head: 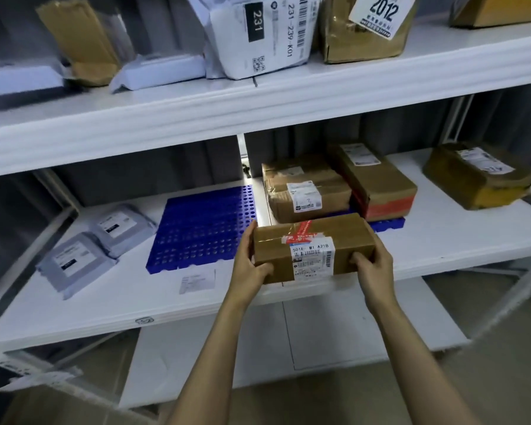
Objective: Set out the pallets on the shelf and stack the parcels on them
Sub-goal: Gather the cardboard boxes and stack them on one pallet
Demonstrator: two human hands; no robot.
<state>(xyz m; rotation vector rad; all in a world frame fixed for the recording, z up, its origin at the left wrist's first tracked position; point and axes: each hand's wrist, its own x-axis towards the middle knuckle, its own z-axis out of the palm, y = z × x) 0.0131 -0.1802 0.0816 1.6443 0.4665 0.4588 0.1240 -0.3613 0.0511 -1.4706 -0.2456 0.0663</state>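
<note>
Head view: a brown cardboard parcel with a white label and red tape lies with its long axis left to right over the front edge of the white shelf. The left hand and right hand grip its ends, fingers curled round the near edge. The bare blue perforated plastic pallet lies back-left, nearer the left hand. A second blue pallet directly behind already bears two taped cardboard parcels, which block that way. Grey mailer bags lie further left.

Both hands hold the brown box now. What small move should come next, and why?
Probably shift the box, held by left hand and right hand, leftward and lower it on the bare blue pallet; the other pallet already carries two parcels.
</note>
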